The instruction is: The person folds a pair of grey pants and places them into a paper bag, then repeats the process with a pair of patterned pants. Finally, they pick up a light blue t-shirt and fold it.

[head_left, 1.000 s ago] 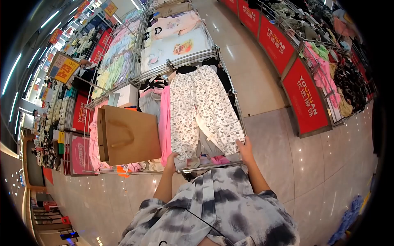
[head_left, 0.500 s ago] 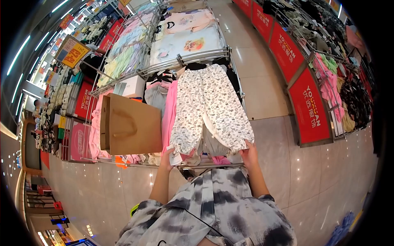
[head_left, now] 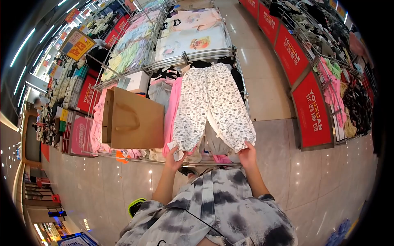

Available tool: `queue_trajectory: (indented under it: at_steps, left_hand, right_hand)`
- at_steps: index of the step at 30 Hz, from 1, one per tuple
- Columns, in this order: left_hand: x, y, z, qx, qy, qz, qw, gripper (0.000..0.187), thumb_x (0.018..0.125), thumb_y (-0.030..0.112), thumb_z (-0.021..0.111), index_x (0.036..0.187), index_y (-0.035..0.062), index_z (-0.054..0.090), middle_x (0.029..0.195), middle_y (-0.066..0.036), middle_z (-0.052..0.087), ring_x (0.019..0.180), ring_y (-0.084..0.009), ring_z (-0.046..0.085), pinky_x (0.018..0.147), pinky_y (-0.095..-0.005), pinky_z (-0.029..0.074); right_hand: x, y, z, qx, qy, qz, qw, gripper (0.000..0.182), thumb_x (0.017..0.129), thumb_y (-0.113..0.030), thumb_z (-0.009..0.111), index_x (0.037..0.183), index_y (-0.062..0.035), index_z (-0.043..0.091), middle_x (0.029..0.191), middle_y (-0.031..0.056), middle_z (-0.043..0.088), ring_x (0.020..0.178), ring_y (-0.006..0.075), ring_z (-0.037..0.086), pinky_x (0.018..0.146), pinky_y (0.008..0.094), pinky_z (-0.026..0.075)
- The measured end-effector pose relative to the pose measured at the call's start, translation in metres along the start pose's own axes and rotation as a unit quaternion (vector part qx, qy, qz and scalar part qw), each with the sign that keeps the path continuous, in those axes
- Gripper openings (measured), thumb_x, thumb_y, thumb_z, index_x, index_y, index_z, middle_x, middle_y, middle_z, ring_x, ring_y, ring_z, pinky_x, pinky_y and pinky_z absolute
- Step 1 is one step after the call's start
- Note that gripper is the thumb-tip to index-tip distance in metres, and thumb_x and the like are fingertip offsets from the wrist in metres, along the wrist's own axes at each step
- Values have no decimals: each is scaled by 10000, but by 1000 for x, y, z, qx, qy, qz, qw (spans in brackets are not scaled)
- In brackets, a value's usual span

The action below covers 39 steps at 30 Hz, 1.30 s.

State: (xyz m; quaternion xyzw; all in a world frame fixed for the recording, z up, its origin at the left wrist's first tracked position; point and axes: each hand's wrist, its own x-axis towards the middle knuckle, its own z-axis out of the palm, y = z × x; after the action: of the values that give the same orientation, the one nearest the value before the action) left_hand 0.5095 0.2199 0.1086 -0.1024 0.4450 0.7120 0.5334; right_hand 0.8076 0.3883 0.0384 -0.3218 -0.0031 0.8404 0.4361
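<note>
White trousers with a small grey print (head_left: pixel 193 102) lie spread over the clothes on a display rack, waistband away from me. At the left leg's hem is my left hand (head_left: pixel 174 160), closed on the cuff, with a small white paper tag (head_left: pixel 178 155) by its fingers. My right hand (head_left: pixel 247 156) pinches the other cuff. Beside the trousers, a pink garment (head_left: pixel 174 106) and a grey garment (head_left: pixel 158 91) show. A brown paper bag (head_left: pixel 143 123) rests on the clothes to the left.
A metal rail (head_left: pixel 197 165) runs along the rack's near edge. Behind a divider lie folded T-shirts (head_left: pixel 176 43). Red-panelled bins (head_left: pixel 314 110) with clothes stand across the aisle on the right. A white box (head_left: pixel 136 81) sits behind the bag; a price sign (head_left: pixel 78 44) stands at left.
My left hand has shifted slightly right and turned at the tag, its fingers now further under the hem. My right hand still grips its cuff. The camera view has tilted slightly.
</note>
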Motion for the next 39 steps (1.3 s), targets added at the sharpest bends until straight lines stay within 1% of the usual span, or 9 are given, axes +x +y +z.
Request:
queue_trajectory:
  at_steps: [11,14,18,21,24,27,30,34,39]
  left_hand:
    - [8,-24,-27,122,92,24,988,328,846,40,638,1161,50,548,1035,-70,638,875,-199,630,681,-324,560]
    - [7,-25,-24,156,122,67,978,319,827,13,636,1133,33,546,990,-76,638,820,-199,633,613,-307,559]
    - [-4,-21,-18,193,132,104,967,317,816,2,633,1118,23,539,987,-86,634,802,-200,632,582,-299,556]
    - [-7,-19,-24,183,126,100,970,308,819,2,630,1113,26,541,988,-86,632,801,-196,629,586,-296,556]
    - [-8,-17,-28,166,120,92,974,298,826,2,627,1110,33,544,991,-82,630,811,-191,625,596,-293,555]
    - [-8,-17,-30,157,110,91,977,291,832,5,625,1111,39,546,1001,-79,627,820,-186,621,606,-290,554]
    - [-6,-18,-29,167,108,86,976,286,840,27,632,1111,58,548,987,-54,617,815,-171,609,619,-281,548]
    - [-8,-16,-23,168,122,81,975,300,841,39,637,1123,66,540,982,-42,614,810,-166,604,622,-280,544]
    - [-12,-14,-19,182,110,81,974,322,833,42,645,1137,47,540,1010,-73,630,816,-178,625,603,-285,551]
  right_hand:
    - [3,4,2,6,21,-27,999,272,886,-71,579,1154,-40,549,1092,71,627,989,196,611,851,352,513]
    - [-17,9,29,-161,115,-114,974,281,905,-90,571,1182,-47,539,1066,72,621,948,189,612,821,350,520]
    - [-19,-2,33,-432,103,-197,874,264,926,-126,576,1170,-33,532,1113,94,580,945,208,597,808,352,516]
    - [1,-12,3,-668,54,-387,633,249,939,-166,560,1139,-18,563,1060,102,606,890,216,595,779,349,493]
    - [8,-17,-2,-683,82,-479,545,228,956,-196,538,1054,4,584,1009,101,622,875,226,597,773,354,480]
    - [11,-25,-6,-567,138,-340,738,222,971,-217,514,1044,-15,572,1010,87,632,895,220,613,771,356,494]
    - [5,-27,3,-112,72,-155,979,214,944,-197,559,1063,-20,579,1041,80,642,942,229,625,787,344,515]
    - [4,-26,9,0,58,-47,997,371,921,-149,570,1255,-7,491,1211,124,596,1109,270,583,945,416,478]
    - [5,-15,15,23,31,-57,998,429,873,-32,537,1290,30,457,1270,142,551,1182,294,532,1008,434,438]
